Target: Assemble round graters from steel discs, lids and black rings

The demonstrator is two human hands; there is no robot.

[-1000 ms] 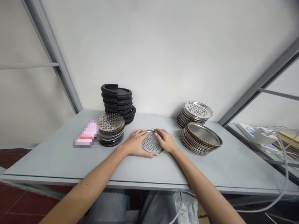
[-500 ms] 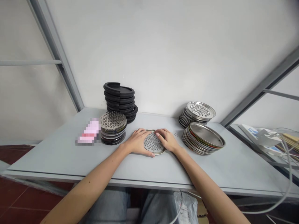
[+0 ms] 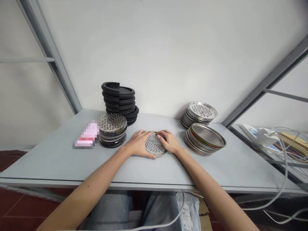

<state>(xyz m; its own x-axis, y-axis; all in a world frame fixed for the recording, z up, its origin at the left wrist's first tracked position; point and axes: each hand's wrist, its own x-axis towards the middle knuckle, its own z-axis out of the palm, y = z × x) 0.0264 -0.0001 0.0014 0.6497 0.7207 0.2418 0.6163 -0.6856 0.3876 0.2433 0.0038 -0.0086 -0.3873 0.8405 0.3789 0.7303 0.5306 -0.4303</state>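
A round metal grater disc (image 3: 154,145) lies flat on the table in front of me, set inside a thin metal rim. My left hand (image 3: 140,143) spans its left side, thumb at the near edge and fingers at the far edge. Curled fingers of my right hand (image 3: 169,141) press on the disc's upper right part. Left of my hands stands a stack of perforated grater discs (image 3: 112,123). To the right are a stack of round metal lids or trays (image 3: 208,136) and, behind it, a stack topped by a grater disc in a rim (image 3: 202,110).
A tall stack of black rings or bases (image 3: 119,99) stands at the back left. Beside the left discs lies a blurred pink item (image 3: 88,134). A small wire ring (image 3: 178,136) lies right of my right hand. White cables (image 3: 285,170) hang at the right of the grey table (image 3: 72,160).
The view has shifted slightly, so everything sits a little further left and higher. Both hands stay on the grater disc with almost the same grip.
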